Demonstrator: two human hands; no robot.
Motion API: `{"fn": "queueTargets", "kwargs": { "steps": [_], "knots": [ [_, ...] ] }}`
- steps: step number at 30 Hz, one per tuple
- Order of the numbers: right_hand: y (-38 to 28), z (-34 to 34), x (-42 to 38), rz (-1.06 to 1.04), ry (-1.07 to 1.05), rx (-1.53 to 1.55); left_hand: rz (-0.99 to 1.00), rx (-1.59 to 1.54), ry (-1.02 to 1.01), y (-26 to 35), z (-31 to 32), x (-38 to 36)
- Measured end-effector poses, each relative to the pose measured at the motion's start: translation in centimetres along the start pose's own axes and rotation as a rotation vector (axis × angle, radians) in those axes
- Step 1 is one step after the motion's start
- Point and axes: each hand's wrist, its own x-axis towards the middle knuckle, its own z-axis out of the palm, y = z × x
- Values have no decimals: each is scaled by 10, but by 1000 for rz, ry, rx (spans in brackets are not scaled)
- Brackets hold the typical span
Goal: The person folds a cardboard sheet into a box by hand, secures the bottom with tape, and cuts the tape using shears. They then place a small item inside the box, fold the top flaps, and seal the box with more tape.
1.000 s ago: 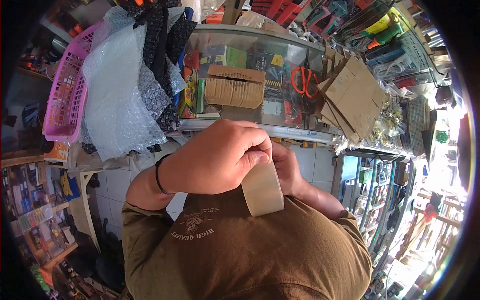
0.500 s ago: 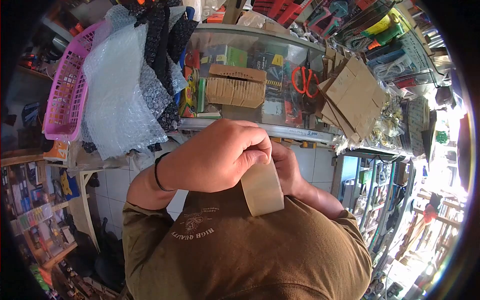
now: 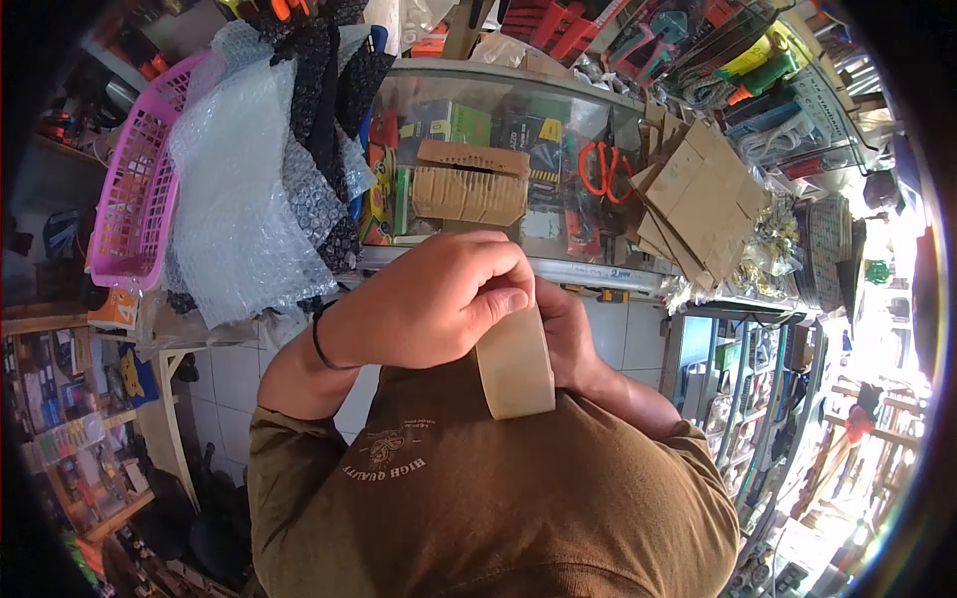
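Note:
A wide roll of pale tape (image 3: pixel 516 369) is held upright in front of the brown shirt. My left hand (image 3: pixel 439 299), with a black band on its wrist, pinches the roll's upper edge between thumb and curled fingers. Behind the roll's right side, my right hand (image 3: pixel 570 339) grips it; most of its fingertips are hidden. Beyond the hands, a small cardboard box (image 3: pixel 469 189) lies on the glass counter (image 3: pixel 558 261). Red-handled scissors (image 3: pixel 603 171) are to the right of the box.
Bubble wrap (image 3: pixel 234 189) lies over a pink basket (image 3: pixel 130 199) on the left. Flat cardboard pieces (image 3: pixel 703 194) are stacked on the counter's right part. A glass display cabinet (image 3: pixel 698 349) stands on the right, and wooden shelves (image 3: pixel 70 439) on the left.
Both hands and the tape roll have shifted slightly up and left in view. The grip looks the same.

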Motion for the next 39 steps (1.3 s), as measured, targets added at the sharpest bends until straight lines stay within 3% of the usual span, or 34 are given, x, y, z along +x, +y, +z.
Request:
{"fn": "queueTargets", "kwargs": {
  "steps": [11, 30, 39],
  "knots": [
    [-5, 0, 4, 79, 64, -199, -16, -13, 18, -17, 4, 1],
    [11, -48, 9, 125, 20, -111, -250, 94, -15, 26, 14, 52],
    [51, -61, 8, 150, 46, -138, -228, 163, 8, 34, 29, 61]
  ]
}}
